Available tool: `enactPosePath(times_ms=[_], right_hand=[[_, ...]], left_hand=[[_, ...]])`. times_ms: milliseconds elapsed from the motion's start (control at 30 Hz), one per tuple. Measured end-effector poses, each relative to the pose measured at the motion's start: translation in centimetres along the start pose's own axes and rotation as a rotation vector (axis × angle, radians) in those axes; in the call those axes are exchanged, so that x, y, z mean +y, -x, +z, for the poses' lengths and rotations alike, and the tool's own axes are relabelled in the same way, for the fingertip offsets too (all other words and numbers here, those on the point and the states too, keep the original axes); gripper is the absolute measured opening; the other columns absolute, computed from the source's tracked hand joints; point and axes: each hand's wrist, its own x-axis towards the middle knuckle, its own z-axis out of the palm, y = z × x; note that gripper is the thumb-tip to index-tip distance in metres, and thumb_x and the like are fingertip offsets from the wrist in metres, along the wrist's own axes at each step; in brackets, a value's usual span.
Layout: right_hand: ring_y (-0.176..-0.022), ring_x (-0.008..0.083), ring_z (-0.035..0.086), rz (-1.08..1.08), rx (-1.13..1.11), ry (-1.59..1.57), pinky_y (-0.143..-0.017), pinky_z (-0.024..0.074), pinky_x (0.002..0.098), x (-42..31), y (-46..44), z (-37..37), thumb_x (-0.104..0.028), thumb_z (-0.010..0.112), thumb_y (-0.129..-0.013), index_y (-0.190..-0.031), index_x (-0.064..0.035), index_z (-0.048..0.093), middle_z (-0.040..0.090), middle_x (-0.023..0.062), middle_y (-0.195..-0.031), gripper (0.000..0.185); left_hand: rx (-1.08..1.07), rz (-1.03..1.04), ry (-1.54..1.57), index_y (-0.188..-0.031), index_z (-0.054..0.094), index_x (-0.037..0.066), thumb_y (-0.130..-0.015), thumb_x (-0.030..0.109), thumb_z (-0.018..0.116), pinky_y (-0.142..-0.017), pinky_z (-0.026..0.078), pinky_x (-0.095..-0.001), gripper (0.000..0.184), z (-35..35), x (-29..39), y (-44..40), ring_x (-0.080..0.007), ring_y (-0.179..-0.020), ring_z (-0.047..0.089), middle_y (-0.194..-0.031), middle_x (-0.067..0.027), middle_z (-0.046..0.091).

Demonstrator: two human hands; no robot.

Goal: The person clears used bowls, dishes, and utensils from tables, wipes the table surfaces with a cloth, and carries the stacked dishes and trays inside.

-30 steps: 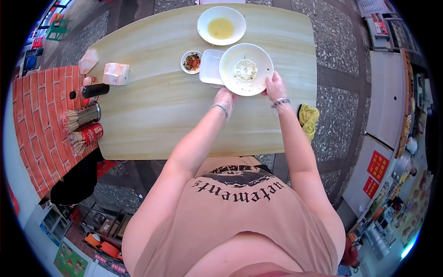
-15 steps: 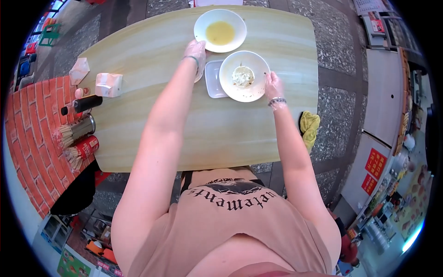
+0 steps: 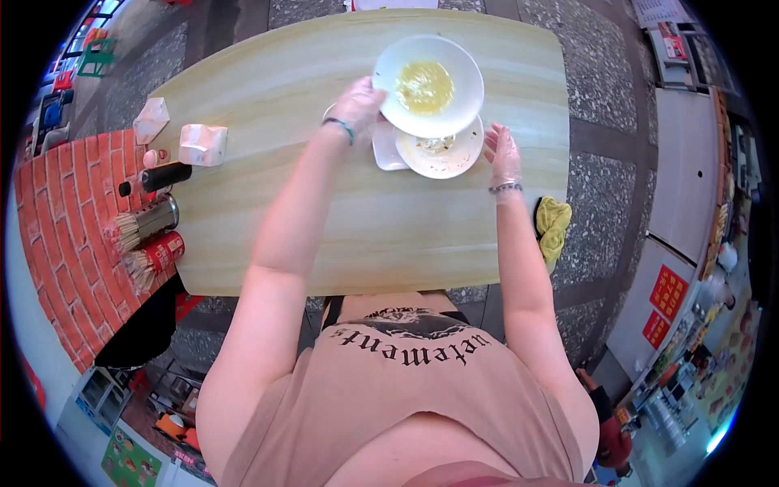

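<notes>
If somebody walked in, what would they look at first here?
Probably the white bowl of yellow liquid, which the left hand holds partly over another bowl toward the far side of the table. After that, perhaps the yellow cloth at the table's right edge, or the red brick pattern at far left.

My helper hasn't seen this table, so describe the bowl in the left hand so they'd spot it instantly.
On the far half of the streaked, pale table, find the gloved left hand. It grips the left edge of a white bowl. Yellow liquid inside sets it apart from the second bowl, which it partly hides.
</notes>
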Motion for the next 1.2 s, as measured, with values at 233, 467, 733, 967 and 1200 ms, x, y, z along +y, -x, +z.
enactPosePath(times_ms=[233,467,733,967,1200], right_hand=[[-0.11,0.0186,0.049,0.141,-0.115,-0.114,-0.088,0.0411,0.0347,-0.6,0.5,1.4,-0.056,0.035,-0.091,-0.126,-0.008,0.047,0.053,0.008,-0.12,0.061],[-0.101,0.0185,0.054,0.109,-0.047,-0.072,-0.086,0.0438,0.029,1.4,-0.6,3.3,-0.051,0.038,-0.093,-0.125,-0.0005,0.045,0.054,0.0087,-0.118,0.06],[-0.121,0.0211,0.041,0.031,0.013,-0.116,-0.103,0.0323,0.0309,5.1,3.4,4.0,-0.037,0.035,-0.097,-0.13,0.0038,0.037,0.042,0.015,-0.134,0.053],[-0.113,0.0172,0.046,-0.011,-0.242,-0.054,-0.097,0.0364,0.0282,9.1,12.0,5.4,-0.021,0.04,-0.097,-0.129,0.0049,0.04,0.05,0.0115,-0.123,0.041],[-0.107,0.0172,0.048,0.251,-0.422,-0.27,-0.095,0.0371,0.029,14.4,20.4,11.0,-0.017,0.043,-0.095,-0.13,-0.0004,0.042,0.051,0.0107,-0.117,0.039]], left_hand=[[0.071,-0.031,-0.343,-0.113,0.05,0.001,-0.086,0.013,0.054,-0.079,0.051,-0.0351,0.03,3.2,-4.6,2.7,-0.0214,-0.087,0.061,-0.099,-0.0106,0.06],[0.552,0.314,-0.638,-0.11,0.052,-0.001,-0.081,0.03,0.062,-0.093,0.036,-0.0413,0.043,2.8,-11.3,3.6,-0.0345,-0.107,0.043,-0.11,-0.0229,0.043],[0.449,0.296,-0.548,-0.106,0.054,0.002,-0.082,0.027,0.062,-0.095,0.034,-0.0409,0.036,1.5,-14.4,8.5,-0.0325,-0.109,0.039,-0.111,-0.0208,0.045],[0.42,0.229,-0.548,-0.104,0.054,0.005,-0.082,0.029,0.061,-0.1,0.03,-0.04,0.034,-4.8,-16.9,16.5,-0.0327,-0.117,0.036,-0.115,-0.019,0.043],[0.43,0.257,-0.453,-0.102,0.053,0.005,-0.086,0.022,0.057,-0.095,0.036,-0.0339,0.024,-14.5,-19.4,22.8,-0.0221,-0.107,0.046,-0.107,-0.011,0.048]])
